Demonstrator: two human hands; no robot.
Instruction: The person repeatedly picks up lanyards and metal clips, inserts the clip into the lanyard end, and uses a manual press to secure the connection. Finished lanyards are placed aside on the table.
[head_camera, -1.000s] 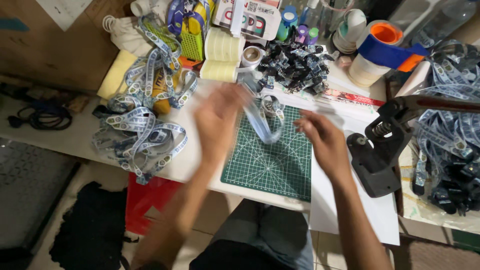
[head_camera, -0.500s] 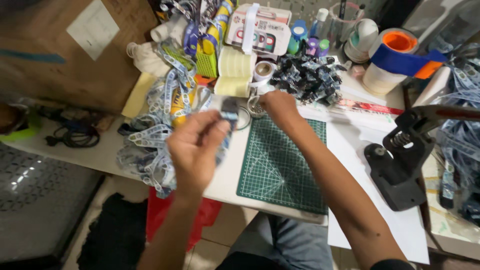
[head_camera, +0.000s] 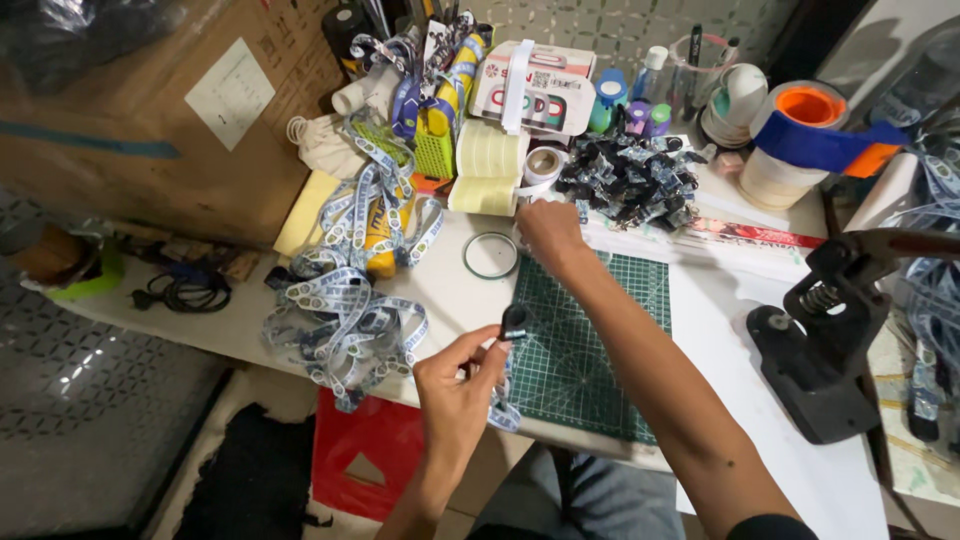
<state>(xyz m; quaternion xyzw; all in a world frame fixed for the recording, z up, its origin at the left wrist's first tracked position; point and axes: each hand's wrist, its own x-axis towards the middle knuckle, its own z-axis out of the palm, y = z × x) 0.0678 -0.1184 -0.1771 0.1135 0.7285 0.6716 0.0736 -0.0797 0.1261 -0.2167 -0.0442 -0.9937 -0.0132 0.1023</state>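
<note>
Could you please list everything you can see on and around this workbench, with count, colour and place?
cutting mat: one, green, front centre of the table
press tool: one, black, right of the mat
lanyard straps: a tangled heap, blue and white, left of the mat
black clips: a pile, behind the mat
tape rolls: a stack, pale yellow, behind the right hand
tape ring: one, clear, flat on the table
large roll: one, white with orange core and blue band, back right
cardboard box: one, brown, far left
left hand: holds a strap with a black clip
right hand: reaching near the clip pile
</note>
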